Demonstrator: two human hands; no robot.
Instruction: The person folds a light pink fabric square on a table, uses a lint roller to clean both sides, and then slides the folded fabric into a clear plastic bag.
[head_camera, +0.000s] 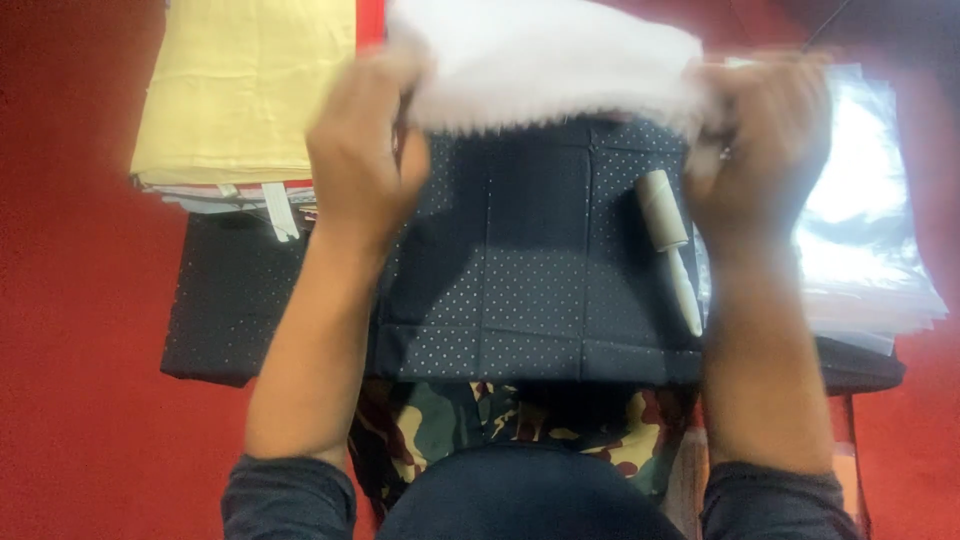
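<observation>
Both my hands are raised and hold a white piece of fabric (545, 65) stretched between them. My left hand (365, 140) grips its left end, my right hand (760, 140) its right end. The fabric is blurred and hangs above a folded dark blue cloth with small white dots (520, 260). On that cloth, near my right wrist, lies a cream lint roller (668, 235) with its handle pointing toward me.
A stack of pale yellow fabric (245, 85) lies at the upper left. A pile of clear plastic bags (870, 230) sits at the right. More dark dotted cloth (230, 300) spreads left, all on a red floor (70, 300). Camouflage fabric (440, 420) covers my lap.
</observation>
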